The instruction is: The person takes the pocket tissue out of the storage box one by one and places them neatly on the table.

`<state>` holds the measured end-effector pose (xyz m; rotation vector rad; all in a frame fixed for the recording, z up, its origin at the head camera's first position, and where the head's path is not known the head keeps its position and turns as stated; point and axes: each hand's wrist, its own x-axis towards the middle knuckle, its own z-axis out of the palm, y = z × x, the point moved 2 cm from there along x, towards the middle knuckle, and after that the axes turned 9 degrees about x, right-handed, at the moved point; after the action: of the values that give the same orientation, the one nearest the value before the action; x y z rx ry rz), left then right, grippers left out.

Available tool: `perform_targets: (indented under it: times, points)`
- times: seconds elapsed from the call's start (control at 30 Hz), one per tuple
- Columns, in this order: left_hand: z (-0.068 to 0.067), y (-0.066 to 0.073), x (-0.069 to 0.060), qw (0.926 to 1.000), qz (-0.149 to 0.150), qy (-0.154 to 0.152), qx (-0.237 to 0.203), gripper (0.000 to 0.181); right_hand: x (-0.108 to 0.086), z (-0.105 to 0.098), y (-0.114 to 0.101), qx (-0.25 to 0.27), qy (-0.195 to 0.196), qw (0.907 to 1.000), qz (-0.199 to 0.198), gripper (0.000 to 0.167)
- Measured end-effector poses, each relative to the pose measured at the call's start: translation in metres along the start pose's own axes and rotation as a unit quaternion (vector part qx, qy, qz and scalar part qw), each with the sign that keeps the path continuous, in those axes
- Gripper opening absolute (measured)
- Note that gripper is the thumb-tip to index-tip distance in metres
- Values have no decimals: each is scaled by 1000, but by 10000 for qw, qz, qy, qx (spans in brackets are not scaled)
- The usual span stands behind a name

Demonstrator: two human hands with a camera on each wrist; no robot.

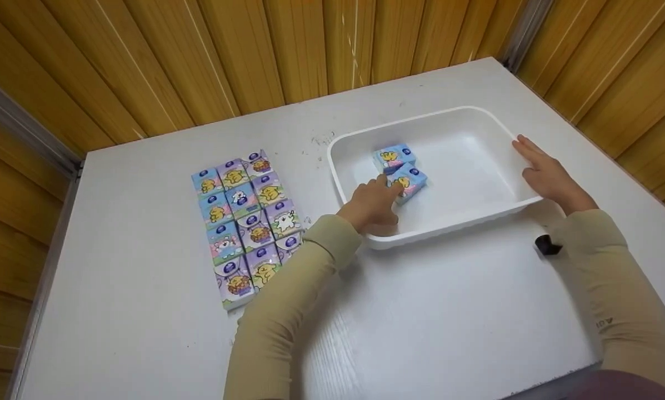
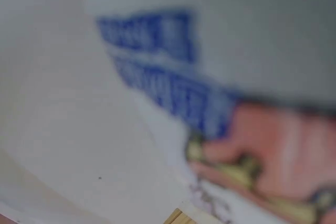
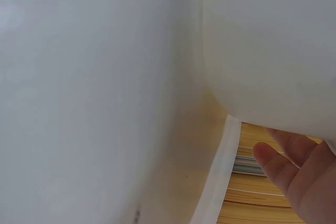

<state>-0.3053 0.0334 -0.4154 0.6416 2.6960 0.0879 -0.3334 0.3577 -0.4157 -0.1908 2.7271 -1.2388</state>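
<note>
In the head view, my left hand [image 1: 372, 204] reaches over the near-left rim of a white plastic tray [image 1: 476, 191]. Its fingers grip a blue cartoon-printed tissue pack [image 1: 413, 179] inside; the thumb's hold is hidden. A second blue tissue pack [image 1: 394, 155] lies in the tray just behind, touching or slightly overlapped by the first. Blue print and a pink drawing on a pack [image 2: 278, 156] fill much of the left wrist view, blurred. At the tray's right end, my right hand [image 1: 551, 176] rests against the outside of the rim with straight fingers. The right wrist view shows its fingers [image 3: 278, 169] beside white plastic.
Left of the tray, several purple and blue tissue packs [image 1: 253, 221] lie in close rows on the white table [image 1: 138, 266]. A small black object [image 1: 548, 245] sits near the right forearm. Wood-patterned walls [image 1: 299, 50] border the table behind and at the sides.
</note>
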Motion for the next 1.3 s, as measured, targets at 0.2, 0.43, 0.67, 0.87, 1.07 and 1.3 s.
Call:
perform_targets:
  times: [0.2,0.43,0.67,0.87,1.07,1.3]
  points:
    - [2,9,-7,9986,196,-94,484,51,0,0,1,-58,-2,9999,94,55]
    - [0,21,-12,9920,631,-274,1059,33,-1,0,0,-75,-41,9999,91,55]
    - [-11,18,-1,9935,529,739,687,34,-1,-2,-1,-141,-69,9999,33,56]
    - [-13,9,9,9934,163,903,693,61,-1,-1,0,-173,-68,9998,35,56]
    - [-15,5,19,9947,196,749,680,77,0,-1,1,-96,-36,9999,79,56]
    - [-14,5,26,9975,112,360,598,83,0,0,0,-93,-44,9999,101,56]
